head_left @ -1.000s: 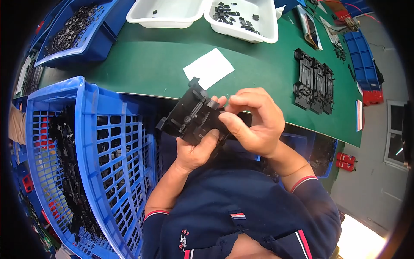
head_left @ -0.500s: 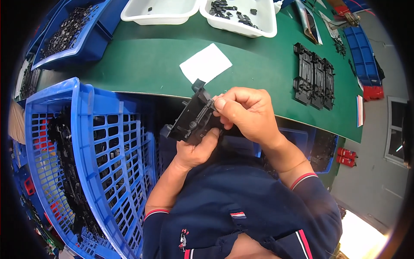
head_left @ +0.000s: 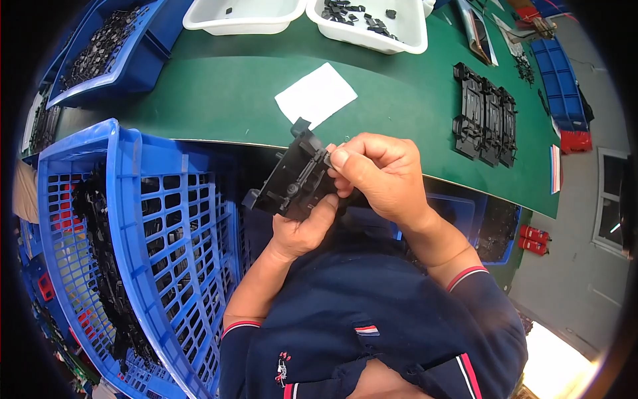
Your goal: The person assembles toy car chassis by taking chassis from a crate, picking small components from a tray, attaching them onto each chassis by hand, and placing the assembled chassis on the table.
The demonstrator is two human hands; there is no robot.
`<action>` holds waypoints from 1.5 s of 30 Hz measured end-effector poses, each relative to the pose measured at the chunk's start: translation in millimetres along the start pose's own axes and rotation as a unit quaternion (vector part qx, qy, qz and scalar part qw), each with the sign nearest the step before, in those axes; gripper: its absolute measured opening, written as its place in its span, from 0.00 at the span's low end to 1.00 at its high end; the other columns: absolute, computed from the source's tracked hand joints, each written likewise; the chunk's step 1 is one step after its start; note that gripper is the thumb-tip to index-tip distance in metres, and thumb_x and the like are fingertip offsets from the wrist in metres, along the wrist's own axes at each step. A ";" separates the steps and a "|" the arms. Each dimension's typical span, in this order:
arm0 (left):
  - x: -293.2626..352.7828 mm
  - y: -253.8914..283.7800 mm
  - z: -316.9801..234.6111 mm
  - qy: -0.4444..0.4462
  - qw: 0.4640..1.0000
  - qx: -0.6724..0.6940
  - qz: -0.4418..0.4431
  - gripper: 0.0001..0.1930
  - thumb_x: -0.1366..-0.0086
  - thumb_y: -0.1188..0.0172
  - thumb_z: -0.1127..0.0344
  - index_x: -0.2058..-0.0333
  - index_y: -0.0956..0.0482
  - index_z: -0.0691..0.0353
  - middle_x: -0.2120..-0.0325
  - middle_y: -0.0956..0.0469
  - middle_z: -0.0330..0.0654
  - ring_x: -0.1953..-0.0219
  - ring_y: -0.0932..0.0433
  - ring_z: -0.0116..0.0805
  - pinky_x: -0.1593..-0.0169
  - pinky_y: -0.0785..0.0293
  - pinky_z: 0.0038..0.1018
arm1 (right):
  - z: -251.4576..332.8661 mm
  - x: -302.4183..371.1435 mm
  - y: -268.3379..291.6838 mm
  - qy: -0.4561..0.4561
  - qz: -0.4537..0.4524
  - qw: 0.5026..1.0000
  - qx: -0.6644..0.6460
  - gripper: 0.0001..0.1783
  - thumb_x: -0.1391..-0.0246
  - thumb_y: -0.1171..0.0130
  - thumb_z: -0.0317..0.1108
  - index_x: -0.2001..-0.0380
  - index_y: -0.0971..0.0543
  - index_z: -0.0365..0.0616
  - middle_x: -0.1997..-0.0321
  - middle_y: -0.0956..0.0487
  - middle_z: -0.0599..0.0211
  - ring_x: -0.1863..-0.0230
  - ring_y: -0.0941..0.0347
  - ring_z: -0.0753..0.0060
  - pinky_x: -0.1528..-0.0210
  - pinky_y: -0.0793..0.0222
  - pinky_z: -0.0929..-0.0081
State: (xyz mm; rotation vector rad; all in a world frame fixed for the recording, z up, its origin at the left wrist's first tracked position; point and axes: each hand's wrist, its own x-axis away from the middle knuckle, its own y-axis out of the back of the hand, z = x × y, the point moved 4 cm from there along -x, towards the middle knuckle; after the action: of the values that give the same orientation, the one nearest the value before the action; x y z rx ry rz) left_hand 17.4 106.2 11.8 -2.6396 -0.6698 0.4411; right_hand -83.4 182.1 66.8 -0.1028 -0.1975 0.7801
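A black moulded plastic part (head_left: 290, 174), long and tilted, is held in front of my chest near the table's front edge. My left hand (head_left: 304, 227) grips its lower end, thumb on the near face and the other fingers hidden behind. My right hand (head_left: 382, 173) pinches thumb against forefinger at the part's upper right edge. Whatever sits between those fingertips is too small to make out. Just beyond the part, a white sheet of paper (head_left: 318, 94) lies on the green table (head_left: 219, 100).
Three similar black parts (head_left: 484, 116) lie side by side at the right. Two white trays (head_left: 372, 41) stand at the back, with small black pieces. A blue bin (head_left: 133, 73) of small parts is far left. A blue slatted crate (head_left: 123, 199) holding black parts stands left.
The black part has shifted very slightly left in my left hand. Both hands keep nearly the same place and grip.
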 end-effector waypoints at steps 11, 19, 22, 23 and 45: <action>-0.5 -1.4 0.2 0.022 1.000 -0.001 0.014 0.16 0.44 0.48 0.82 0.55 0.27 0.68 0.64 0.24 0.40 0.60 0.26 0.28 0.54 0.29 0.25 | -0.6 -0.8 2.3 -0.010 -0.003 1.000 0.008 0.12 0.46 0.43 0.31 0.80 0.23 0.36 0.83 0.25 0.72 0.80 0.35 0.88 0.80 0.40 0.85; 0.0 -0.9 1.1 0.024 1.000 0.008 0.009 0.16 0.44 0.49 0.83 0.56 0.27 0.68 0.65 0.24 0.40 0.61 0.26 0.27 0.55 0.29 0.24 | -4.7 -1.2 4.8 -0.025 0.005 1.000 0.009 0.11 0.45 0.43 0.30 0.79 0.23 0.35 0.81 0.25 0.71 0.80 0.33 0.86 0.79 0.37 0.84; 0.1 0.1 1.3 0.019 1.000 -0.021 0.013 0.16 0.44 0.49 0.83 0.56 0.27 0.67 0.65 0.24 0.40 0.62 0.26 0.27 0.56 0.29 0.24 | -4.0 -2.0 4.1 -0.030 0.015 0.999 0.005 0.09 0.44 0.43 0.28 0.77 0.23 0.35 0.78 0.24 0.69 0.79 0.31 0.83 0.78 0.33 0.83; -0.1 -0.6 0.4 0.009 1.000 -0.024 0.010 0.16 0.44 0.49 0.84 0.56 0.27 0.67 0.65 0.24 0.40 0.62 0.26 0.27 0.56 0.29 0.24 | -3.9 -2.1 3.4 -0.032 0.016 0.999 0.005 0.10 0.44 0.43 0.28 0.77 0.23 0.35 0.78 0.25 0.69 0.79 0.31 0.83 0.78 0.33 0.83; -11.5 9.8 -2.2 0.099 0.988 0.116 -0.012 0.29 0.44 0.50 0.79 0.42 0.39 0.72 0.47 0.30 0.53 0.49 0.26 0.41 0.46 0.29 0.36 | 15.2 -30.7 14.8 -0.061 0.058 0.995 0.049 0.18 0.41 0.43 0.41 0.75 0.21 0.34 0.80 0.23 0.67 0.80 0.27 0.79 0.77 0.30 0.84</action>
State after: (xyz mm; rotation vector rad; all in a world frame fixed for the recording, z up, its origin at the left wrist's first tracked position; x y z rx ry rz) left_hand 12.5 91.7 11.8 -2.4121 -0.5496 0.2289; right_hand -118.1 171.1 74.9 0.0273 -0.2696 0.9123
